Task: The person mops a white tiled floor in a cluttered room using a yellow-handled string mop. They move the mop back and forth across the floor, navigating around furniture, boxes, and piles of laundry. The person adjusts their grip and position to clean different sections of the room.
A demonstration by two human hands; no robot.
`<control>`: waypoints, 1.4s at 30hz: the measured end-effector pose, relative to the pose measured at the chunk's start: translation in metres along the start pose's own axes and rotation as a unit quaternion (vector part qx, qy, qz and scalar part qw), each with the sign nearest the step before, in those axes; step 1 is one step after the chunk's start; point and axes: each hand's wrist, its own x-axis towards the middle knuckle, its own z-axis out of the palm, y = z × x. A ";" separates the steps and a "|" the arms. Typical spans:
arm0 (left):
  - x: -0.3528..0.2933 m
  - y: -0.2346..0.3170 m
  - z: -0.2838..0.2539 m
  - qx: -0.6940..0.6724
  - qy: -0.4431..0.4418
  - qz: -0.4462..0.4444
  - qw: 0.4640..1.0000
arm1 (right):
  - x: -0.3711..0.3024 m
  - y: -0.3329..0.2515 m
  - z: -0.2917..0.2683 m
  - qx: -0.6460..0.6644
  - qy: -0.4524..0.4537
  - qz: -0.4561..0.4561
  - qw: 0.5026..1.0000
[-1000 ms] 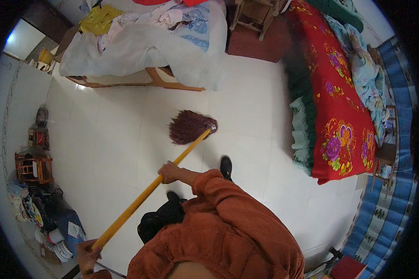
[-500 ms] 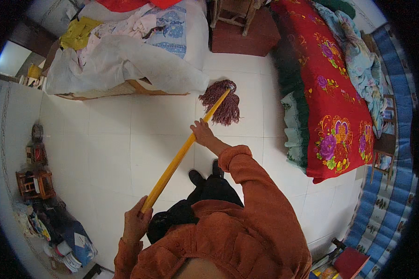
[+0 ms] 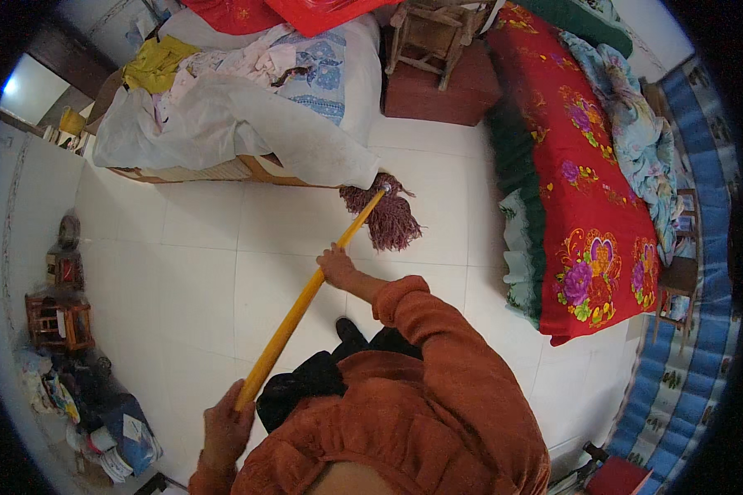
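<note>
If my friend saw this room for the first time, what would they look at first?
Probably the red flowered cover on the right. Next, maybe the yellow-poled mop, slanting up from the left grip, through the right grip, to its shaggy maroon head near the middle. The blue patterned cloth along the right edge might catch an eye too.

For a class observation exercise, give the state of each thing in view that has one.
Mop handle: held slanting
Left hand: closed on the mop handle
Right hand: closed on the mop handle
Mop head: strands splayed
White sheet: creased, draped
Red bedspread: spread out
Light-blue blanket: rumpled
Yellow cloth: crumpled
</note>
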 end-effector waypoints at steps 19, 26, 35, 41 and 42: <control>0.202 0.175 0.092 0.068 0.001 0.154 0.986 | 0.073 0.256 -0.075 0.076 0.214 0.113 0.967; 0.234 0.208 0.111 0.060 -0.043 0.149 0.986 | 0.031 0.304 -0.133 0.071 0.125 0.179 0.973; 0.248 0.237 0.201 0.054 -0.097 0.263 0.958 | -0.039 0.405 -0.115 -0.020 0.238 0.213 0.948; 0.281 0.280 0.186 0.138 -0.131 0.355 0.915 | -0.077 0.426 -0.121 0.019 0.300 0.283 0.911; 0.289 0.282 0.180 0.168 -0.119 0.384 0.900 | -0.079 0.424 -0.122 0.021 0.312 0.299 0.902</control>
